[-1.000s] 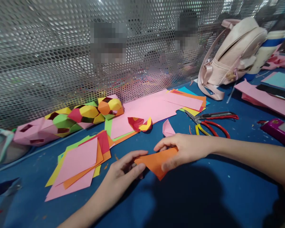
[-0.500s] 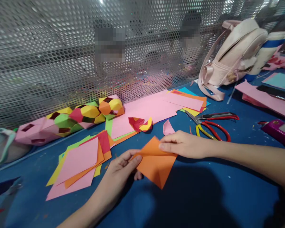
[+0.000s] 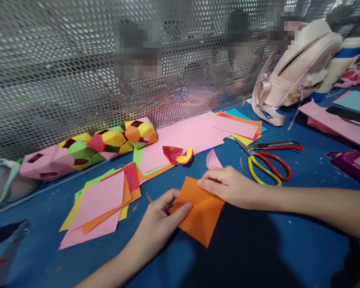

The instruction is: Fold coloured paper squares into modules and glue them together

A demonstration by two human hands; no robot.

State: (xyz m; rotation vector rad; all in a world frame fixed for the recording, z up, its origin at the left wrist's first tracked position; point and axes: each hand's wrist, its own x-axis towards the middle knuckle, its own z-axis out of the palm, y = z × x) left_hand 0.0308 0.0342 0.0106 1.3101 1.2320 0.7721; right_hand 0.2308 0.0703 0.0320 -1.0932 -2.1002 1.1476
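Between my two hands is a square of orange paper (image 3: 202, 214) with faint creases across it, held just above the blue table. My left hand (image 3: 165, 214) pinches its left edge, thumb on top and fingers behind. At the upper right edge, my right hand (image 3: 225, 186) grips the paper between thumb and fingers. Just beyond my right hand lies a small folded pink paper piece (image 3: 213, 160). Farther back sits a red and yellow folded paper piece (image 3: 177, 155). Left of my left hand is a pile of coloured paper squares (image 3: 100, 200), pink on top.
Scissors with red and yellow handles (image 3: 268, 164) lie right of centre, beside a purple tool (image 3: 351, 166). Large pink sheets (image 3: 183, 140) and a row of folded paper balls (image 3: 108, 144) line the perforated metal screen (image 3: 78, 72). A pale pink backpack (image 3: 300, 68) stands behind.
The orange paper now lies flatter, its central fold opened out, and has turned a little. My left thumb has slid further in over its face.
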